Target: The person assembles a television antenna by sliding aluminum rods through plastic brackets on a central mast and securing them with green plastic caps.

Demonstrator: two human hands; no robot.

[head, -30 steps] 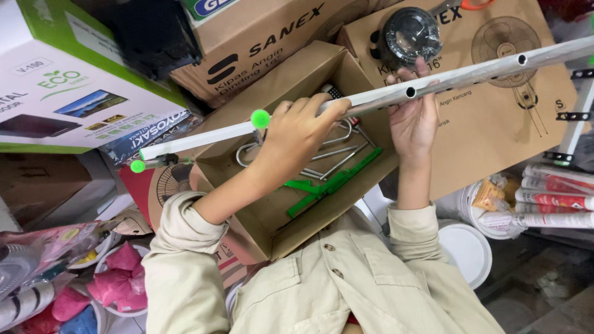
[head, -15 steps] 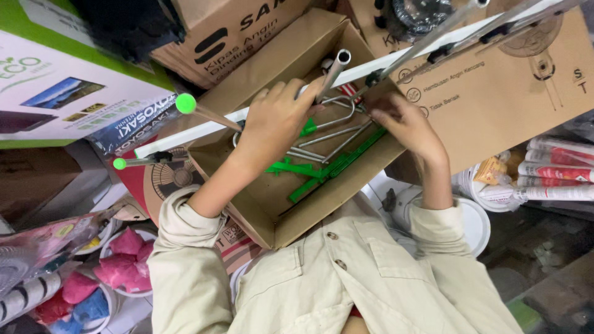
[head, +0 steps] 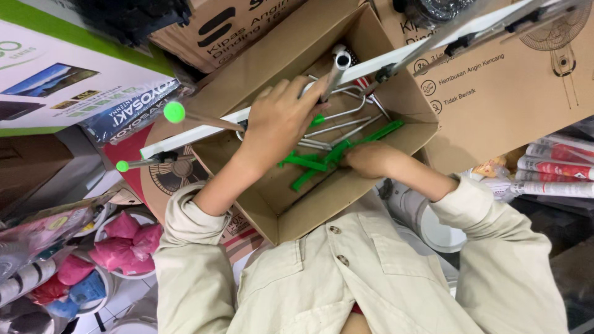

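Head view: left hand [head: 281, 117] grips a grey metal tube [head: 334, 71] w/ fingers wrapped round it, over the open cardboard box [head: 291, 210]. Right hand [head: 370, 159] is inside the box on green plastic parts [head: 322, 162]; can't tell its finger state. White rail [head: 204, 131] crosses above.

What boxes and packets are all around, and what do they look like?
Open brown cardboard box: middle, holding green parts and metal rods.
Big brown box: upper right, printed with fan drawings.
Brown box with dark lettering: top middle.
White and green box: upper left, showing a screen picture.
Red and white tubes: right edge, lying stacked.
Pink packets: lower left.
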